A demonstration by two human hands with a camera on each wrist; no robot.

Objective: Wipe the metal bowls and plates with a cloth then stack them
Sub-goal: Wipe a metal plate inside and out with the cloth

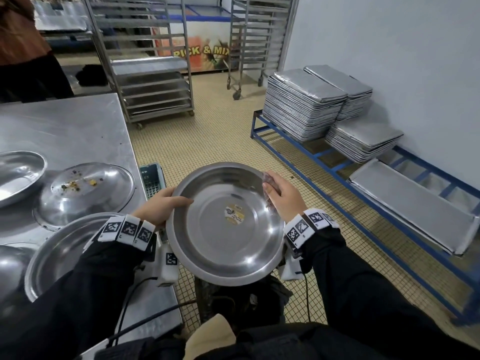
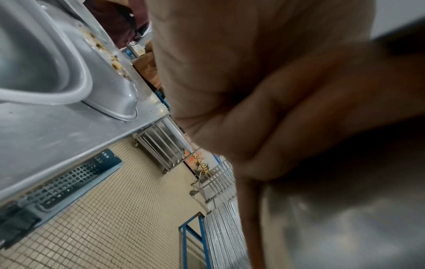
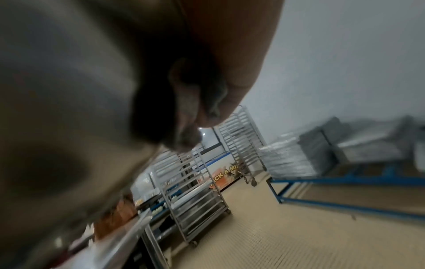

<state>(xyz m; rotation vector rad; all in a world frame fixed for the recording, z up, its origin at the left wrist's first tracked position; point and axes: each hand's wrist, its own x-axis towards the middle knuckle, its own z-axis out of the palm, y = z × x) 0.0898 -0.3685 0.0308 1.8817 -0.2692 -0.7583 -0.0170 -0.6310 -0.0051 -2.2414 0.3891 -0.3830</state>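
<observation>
- Small beige floor tiles run through this kitchen, with a white wall on my right and a steel table on my left.
- My left hand grips the left rim of a round, shallow stainless-steel bowl; the thumb lies across the rim inside and, in the left wrist view, the fingers curl under it.
- I hold that bowl in the air over the floor, just beside the table's edge, tilted so its inside faces me. A small yellow sticker sits at its centre.
- My right hand is closed around a bunched, dark brownish cloth and presses it on the bowl's upper right inner wall, near the rim.
- On the table lies an upturned metal bowl with food crumbs on its base. Beside it, at the left edge, is another shiny metal bowl.
- Nearer to me, a wide metal plate rests on the table, partly under my left sleeve.
- Against the wall, a low blue metal frame carries stacks of grey baking trays.
- Two wheeled steel tray racks stand farther back, before a panel reading "PICK & MIX".
- A grey plastic crate sits under the table's corner.
</observation>
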